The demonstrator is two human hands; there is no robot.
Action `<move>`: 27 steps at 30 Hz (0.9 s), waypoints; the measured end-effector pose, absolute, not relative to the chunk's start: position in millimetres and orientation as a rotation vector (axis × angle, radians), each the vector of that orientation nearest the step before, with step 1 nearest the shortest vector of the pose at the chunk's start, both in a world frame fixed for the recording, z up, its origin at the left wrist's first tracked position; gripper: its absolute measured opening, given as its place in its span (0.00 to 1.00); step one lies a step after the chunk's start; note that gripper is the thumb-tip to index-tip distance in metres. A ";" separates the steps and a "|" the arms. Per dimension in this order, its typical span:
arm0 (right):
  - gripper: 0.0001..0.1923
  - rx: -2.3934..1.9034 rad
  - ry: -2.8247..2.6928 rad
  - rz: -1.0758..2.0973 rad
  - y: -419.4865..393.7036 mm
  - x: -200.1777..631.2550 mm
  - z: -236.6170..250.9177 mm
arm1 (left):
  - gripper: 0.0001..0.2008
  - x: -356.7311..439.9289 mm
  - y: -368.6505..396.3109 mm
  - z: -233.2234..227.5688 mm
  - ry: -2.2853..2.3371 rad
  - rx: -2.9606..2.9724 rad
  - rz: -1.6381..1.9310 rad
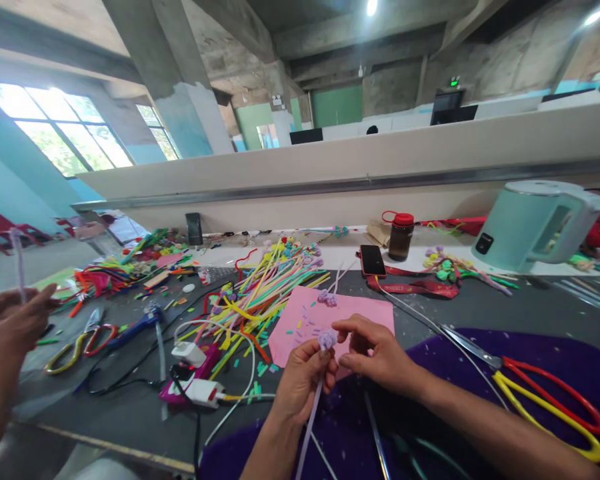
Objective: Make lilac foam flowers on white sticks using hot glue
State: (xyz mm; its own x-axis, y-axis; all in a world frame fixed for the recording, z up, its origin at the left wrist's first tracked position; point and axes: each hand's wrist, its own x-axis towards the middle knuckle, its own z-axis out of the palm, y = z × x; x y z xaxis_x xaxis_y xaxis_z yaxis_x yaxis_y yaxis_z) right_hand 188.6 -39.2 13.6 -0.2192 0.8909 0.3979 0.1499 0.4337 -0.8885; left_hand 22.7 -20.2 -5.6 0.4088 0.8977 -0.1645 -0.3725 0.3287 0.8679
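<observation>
Lilac flower sits upright at the fingertips of the left hand, above the near part of the pink sheet. Left thumb and fingers are pinched together just under its head, and the stem runs from that grip down and slightly left, toward the wearer; this is the long axis. The right hand is just right of the head, its forefinger and thumb apart and curved toward it. From those fingertips, the flower lies directly left, the forefinger at about head height and the thumb lower; whether the forefinger touches the petals, I cannot tell. The left hand is nearer, being the one that holds it. Beyond, on the sheet, lie clippings and a second flower.
</observation>
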 end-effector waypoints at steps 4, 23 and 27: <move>0.12 -0.939 -1.564 0.861 -40.4 187.6 12.8 | 0.13 23.3 -19.3 -5.4 0.755 0.835 0.934; 0.08 -1.029 -1.425 1.106 -34.3 186.8 5.7 | 0.13 26.2 -20.8 -8.2 0.831 0.908 0.887; 0.11 -0.920 -1.359 1.191 -33.5 194.2 10.6 | 0.13 24.0 -22.1 -7.8 0.816 1.013 0.908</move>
